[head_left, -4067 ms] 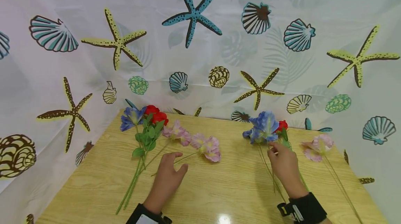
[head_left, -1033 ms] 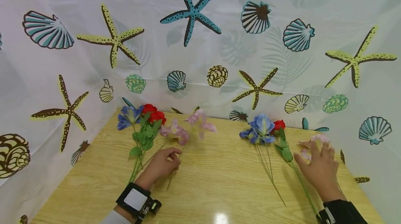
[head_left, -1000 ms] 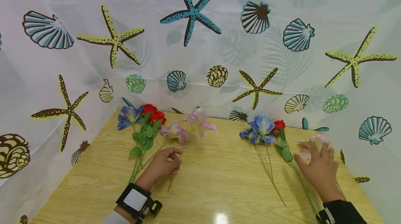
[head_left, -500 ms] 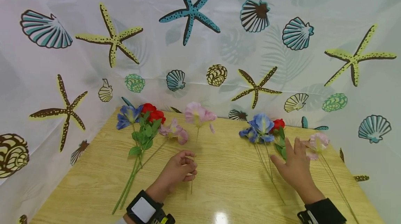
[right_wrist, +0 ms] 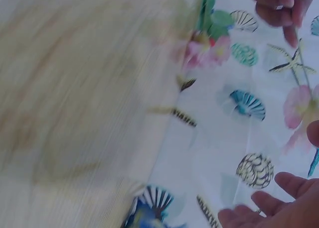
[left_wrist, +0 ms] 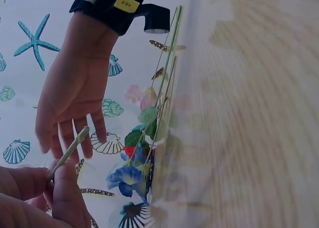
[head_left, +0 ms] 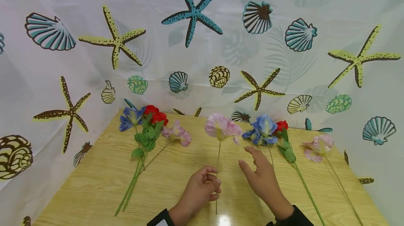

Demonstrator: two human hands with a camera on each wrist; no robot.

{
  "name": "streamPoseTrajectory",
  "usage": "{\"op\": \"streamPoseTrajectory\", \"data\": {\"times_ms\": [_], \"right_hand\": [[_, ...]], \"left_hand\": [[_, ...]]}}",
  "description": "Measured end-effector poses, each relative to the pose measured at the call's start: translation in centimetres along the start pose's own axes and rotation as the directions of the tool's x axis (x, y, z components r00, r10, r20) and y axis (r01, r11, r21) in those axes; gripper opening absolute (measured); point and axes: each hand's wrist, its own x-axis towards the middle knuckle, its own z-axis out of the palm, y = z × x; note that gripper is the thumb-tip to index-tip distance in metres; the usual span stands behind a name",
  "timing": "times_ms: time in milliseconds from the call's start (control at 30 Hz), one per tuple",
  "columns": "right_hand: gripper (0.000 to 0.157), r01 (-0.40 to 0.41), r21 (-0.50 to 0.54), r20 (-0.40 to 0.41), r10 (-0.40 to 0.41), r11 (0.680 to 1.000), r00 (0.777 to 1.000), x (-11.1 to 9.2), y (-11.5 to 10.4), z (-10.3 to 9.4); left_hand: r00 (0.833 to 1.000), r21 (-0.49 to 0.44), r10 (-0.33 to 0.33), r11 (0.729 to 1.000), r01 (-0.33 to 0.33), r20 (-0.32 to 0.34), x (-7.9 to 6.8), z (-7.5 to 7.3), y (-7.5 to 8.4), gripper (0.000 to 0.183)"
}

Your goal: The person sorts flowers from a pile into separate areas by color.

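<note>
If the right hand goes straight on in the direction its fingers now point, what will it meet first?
Judging by the head view, the right hand would probably first meet the ruffled, pale pink flower held in the left hand, though depth is unclear and it might pass beside it.

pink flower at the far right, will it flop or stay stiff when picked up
The far-right pink flower will probably stay fairly stiff: the similar flower stands above the left hand without drooping. Its broad head and thin stem suggest it may be light but top-heavy.
</note>
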Motion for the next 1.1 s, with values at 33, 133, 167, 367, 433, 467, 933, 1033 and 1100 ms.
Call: {"op": "streamPoseTrajectory", "data": {"times_ms": [33, 133, 167, 367, 433, 467, 933, 1033, 1100], "right_hand": [[0.048, -0.007, 0.037, 0.006, 0.007, 0.999, 1.0, -0.2, -0.5, 0.4], [0.041, -0.047, 0.158, 0.031, 0.043, 0.986, 0.999, -0.5, -2.0, 1.4], [0.039, -0.063, 0.203, 0.04, 0.056, 0.977, 0.998, -0.6, -2.4, 1.7], [0.031, -0.172, 0.425, 0.127, 0.13, 0.889, 0.983, -1.1, -5.0, 2.8], [0.029, -0.174, 0.442, 0.12, 0.134, 0.88, 0.984, -1.2, -5.6, 2.9], [0.029, -0.171, 0.443, 0.11, 0.136, 0.88, 0.985, -1.2, -5.8, 2.9], [0.032, -0.141, 0.404, 0.06, 0.127, 0.904, 0.99, -1.4, -5.3, 2.8], [0.033, -0.129, 0.383, 0.051, 0.119, 0.915, 0.992, -1.5, -5.0, 2.7], [0.033, -0.125, 0.375, 0.047, 0.116, 0.918, 0.992, -1.5, -4.9, 2.7]], "left_hand": [[1.0, -0.007, 0.003, 1.0, -0.003, -0.001, -0.2, 0.3, -0.1, 0.03], [1.0, -0.022, 0.005, 1.0, -0.005, 0.006, -0.5, 0.9, -0.4, 0.031], [1.0, -0.028, 0.003, 1.0, -0.003, 0.011, -0.5, 1.0, -0.4, 0.03], [1.0, -0.018, -0.014, 1.0, 0.014, 0.028, -0.6, 1.5, -0.8, 0.029], [1.0, -0.021, -0.014, 1.0, 0.014, 0.026, -0.7, 1.6, -0.8, 0.03], [1.0, -0.024, -0.011, 1.0, 0.012, 0.026, -0.7, 1.6, -0.8, 0.029], [0.987, 0.477, 0.158, 0.864, -0.159, 0.042, -0.9, 0.3, -1.2, 0.081], [0.951, 0.808, 0.303, 0.544, -0.228, 0.064, -0.7, -1.2, -0.9, 0.108], [0.933, 0.912, 0.352, 0.356, -0.204, 0.071, -0.6, -2.3, -0.6, 0.118]]}}
